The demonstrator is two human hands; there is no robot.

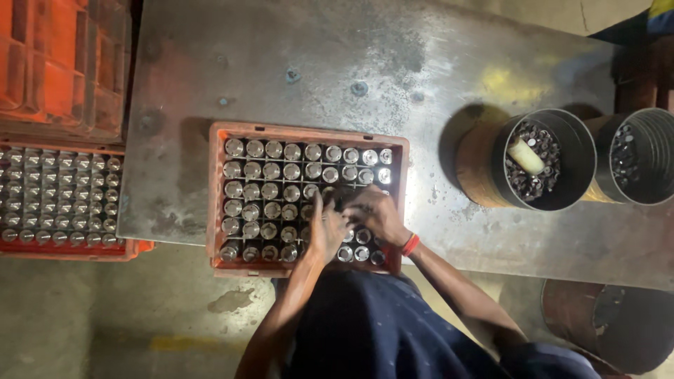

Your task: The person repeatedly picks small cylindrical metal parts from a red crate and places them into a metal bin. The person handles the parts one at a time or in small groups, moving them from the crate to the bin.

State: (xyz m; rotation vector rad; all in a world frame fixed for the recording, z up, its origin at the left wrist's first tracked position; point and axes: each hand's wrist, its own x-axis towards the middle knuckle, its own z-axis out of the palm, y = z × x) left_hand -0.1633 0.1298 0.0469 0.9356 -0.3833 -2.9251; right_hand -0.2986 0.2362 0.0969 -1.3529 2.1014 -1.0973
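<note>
An orange plastic crate [217,193] with a grid of cells sits at the near edge of a worn metal table [295,63]. Nearly every cell holds a shiny upright metal cylinder [253,170]. My left hand [324,230] and my right hand [375,213] are both pressed down among the cylinders in the crate's right-hand part, fingers curled over the tops. The hands blur together and I cannot make out whether either one grips a piece. A red band circles my right wrist [411,245].
A second orange crate [63,196] full of the same cylinders stands left of the table, with empty orange crates [56,63] behind it. Two round metal tubs [544,160] [642,156] with small dark parts stand at the table's right. A rusty drum [607,323] sits lower right.
</note>
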